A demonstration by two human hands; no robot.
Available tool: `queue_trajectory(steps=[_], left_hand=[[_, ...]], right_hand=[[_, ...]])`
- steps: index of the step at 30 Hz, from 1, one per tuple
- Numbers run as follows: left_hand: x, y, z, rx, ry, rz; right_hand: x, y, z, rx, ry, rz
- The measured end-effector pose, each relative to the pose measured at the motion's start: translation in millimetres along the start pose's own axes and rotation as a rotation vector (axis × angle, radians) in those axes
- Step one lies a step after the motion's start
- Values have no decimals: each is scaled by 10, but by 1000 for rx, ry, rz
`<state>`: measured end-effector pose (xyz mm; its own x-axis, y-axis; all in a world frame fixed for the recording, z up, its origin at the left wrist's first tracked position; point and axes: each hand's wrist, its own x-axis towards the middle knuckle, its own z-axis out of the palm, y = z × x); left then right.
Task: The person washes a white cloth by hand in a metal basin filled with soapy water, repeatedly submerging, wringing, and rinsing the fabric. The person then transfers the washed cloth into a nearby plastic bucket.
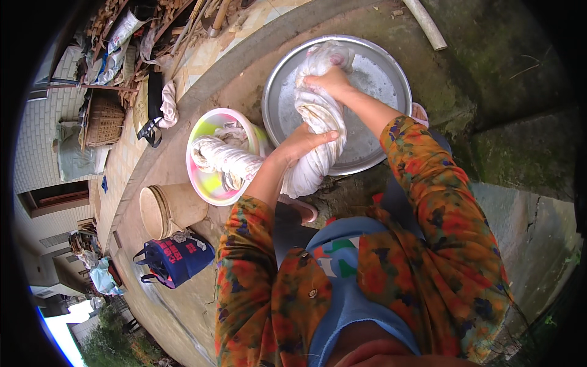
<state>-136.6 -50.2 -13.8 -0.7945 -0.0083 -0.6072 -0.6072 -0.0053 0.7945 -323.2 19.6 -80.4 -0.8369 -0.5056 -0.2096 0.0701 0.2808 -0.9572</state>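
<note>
A long white cloth with faint pink patches point(318, 112) is twisted into a thick rope between my hands. My left hand point(302, 142) grips its nearer stretch, thumb laid across the folds. Farther away, my right hand point(331, 83) clasps the cloth over a wide round metal basin point(373, 124). The basin's bottom looks wet, with suds or droplets on it. One twisted length of the cloth point(227, 158) runs behind my left forearm into a pink-rimmed plastic bucket point(195, 176). More crumpled fabric lies inside that bucket.
A beige plastic bucket point(183, 208) and a dark blue bag with writing point(183, 261) stand at the left. Behind them runs a raised tiled ledge point(183, 87) with a woven basket point(105, 120). A pale pipe point(426, 25) lies beyond the basin.
</note>
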Motion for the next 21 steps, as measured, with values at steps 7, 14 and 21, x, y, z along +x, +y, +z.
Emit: queue_trajectory(steps=[7, 14, 21], left_hand=[[168, -208, 59, 349, 47, 62], [284, -431, 162, 738, 70, 40], [-11, -339, -178, -105, -120, 18]], right_hand=[[-152, 101, 122, -415, 28, -28], [-273, 294, 234, -636, -112, -57], [-218, -40, 115, -562, -267, -33]])
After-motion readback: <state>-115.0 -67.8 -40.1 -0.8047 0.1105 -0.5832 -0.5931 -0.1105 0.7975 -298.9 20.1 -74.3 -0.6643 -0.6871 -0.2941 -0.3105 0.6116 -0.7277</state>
